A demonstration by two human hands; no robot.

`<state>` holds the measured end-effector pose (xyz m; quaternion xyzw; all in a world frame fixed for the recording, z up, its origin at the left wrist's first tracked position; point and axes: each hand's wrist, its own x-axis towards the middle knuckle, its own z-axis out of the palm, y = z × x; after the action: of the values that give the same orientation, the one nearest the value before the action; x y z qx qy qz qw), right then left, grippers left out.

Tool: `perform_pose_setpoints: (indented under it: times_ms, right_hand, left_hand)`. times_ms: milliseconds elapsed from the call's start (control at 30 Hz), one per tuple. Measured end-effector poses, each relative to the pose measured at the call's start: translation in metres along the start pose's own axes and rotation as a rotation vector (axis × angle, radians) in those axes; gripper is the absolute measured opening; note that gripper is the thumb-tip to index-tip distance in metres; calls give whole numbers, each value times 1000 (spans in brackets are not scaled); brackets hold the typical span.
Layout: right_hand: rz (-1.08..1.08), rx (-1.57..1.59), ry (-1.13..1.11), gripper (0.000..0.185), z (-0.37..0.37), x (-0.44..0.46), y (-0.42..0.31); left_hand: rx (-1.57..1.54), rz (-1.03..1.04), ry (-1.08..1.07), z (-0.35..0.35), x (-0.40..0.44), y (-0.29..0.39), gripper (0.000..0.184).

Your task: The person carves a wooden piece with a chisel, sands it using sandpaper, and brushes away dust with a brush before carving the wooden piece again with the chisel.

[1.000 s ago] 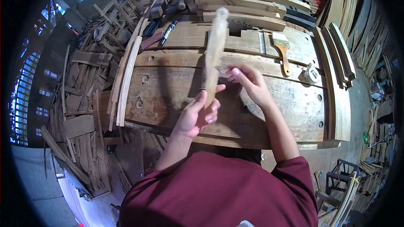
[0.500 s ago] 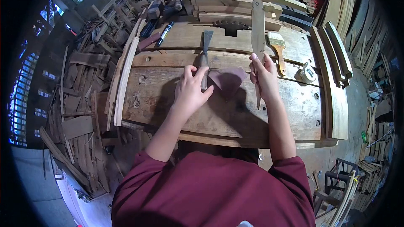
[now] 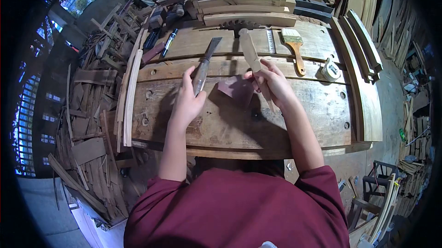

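My left hand [image 3: 186, 103] is closed loosely round the wooden handle of a chisel [image 3: 211, 50], thumb on one side and fingers on the other. The chisel's flat metal blade points away from me, tilted a little to the right. In my right hand [image 3: 271, 82] is a flat, pale wooden piece [image 3: 249, 51] with a rounded far end and a narrow near end, held between thumb and fingers above the bench. Between my hands, a folded brown sheet of sandpaper [image 3: 235, 89] lies on the workbench [image 3: 221, 130], partly in shadow.
Beyond my right hand lie a paintbrush [image 3: 294, 50], a metal ruler [image 3: 270, 42] and a white tape measure [image 3: 330, 70]. A marker [image 3: 170, 43] is at the far left. A toothed saw blade [image 3: 239, 25] and stacked wooden beams [image 3: 244, 6] line the back. Long strips [image 3: 132, 98] edge the left side.
My left hand has closed on the chisel and turned its handle leftward. My right hand has brought the wooden piece left and tilted it, uncovering the ruler. The view has shifted slightly.
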<state>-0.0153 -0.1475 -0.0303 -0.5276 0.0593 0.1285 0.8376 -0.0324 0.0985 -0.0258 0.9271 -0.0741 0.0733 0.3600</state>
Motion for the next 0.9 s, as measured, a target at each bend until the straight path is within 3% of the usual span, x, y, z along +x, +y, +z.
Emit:
perform_pose_setpoints:
  times_ms: [33, 67, 167, 200, 267, 333, 400, 467, 500, 533, 633, 767, 833, 900]
  right_hand:
    - [4, 16, 2, 66, 2, -3, -1]
    - [5, 17, 5, 66, 4, -6, -4]
    - [-15, -58, 28, 72, 10, -10, -7]
    - [0, -7, 29, 72, 10, -9, -6]
    - [15, 46, 29, 72, 6, -4, -2]
    - [49, 12, -227, 55, 0, -2, 0]
    - [120, 89, -265, 47, 0, -3, -3]
    - [174, 125, -282, 31, 5, -7, -7]
    - [171, 126, -281, 31, 6, -7, -6]
    - [165, 162, -218, 29, 7, -5, -5]
    - [148, 172, -107, 29, 6, 1, -2]
    - [142, 95, -71, 28, 1, 5, 3]
    - [135, 89, -72, 25, -2, 11, 9]
    - [131, 81, -77, 23, -3, 14, 14]
  left_hand:
    - [-140, 96, 68, -2, -2, 2, 61]
    - [-113, 234, 218, -2, -3, 5, 52]
    - [-221, 92, 230, -17, -12, 28, 38]
    - [-248, 196, 367, -16, -11, 31, 27]
    - [-259, 298, 448, -15, -8, 38, 26]
    - [-273, 403, 528, -18, -7, 47, 26]
    - [-68, 519, 495, -22, -9, 58, 28]
    - [-46, 641, 518, -15, 0, 56, 30]
    - [-22, 761, 541, -11, 4, 54, 31]
    - [-55, 745, 555, -8, 6, 53, 26]
    - [-80, 654, 474, -7, 7, 52, 23]
    - [-31, 711, 346, 1, 12, 48, 23]
    - [-242, 844, 71, 11, 18, 43, 21]
    - [-334, 826, 11, 22, 22, 36, 21]
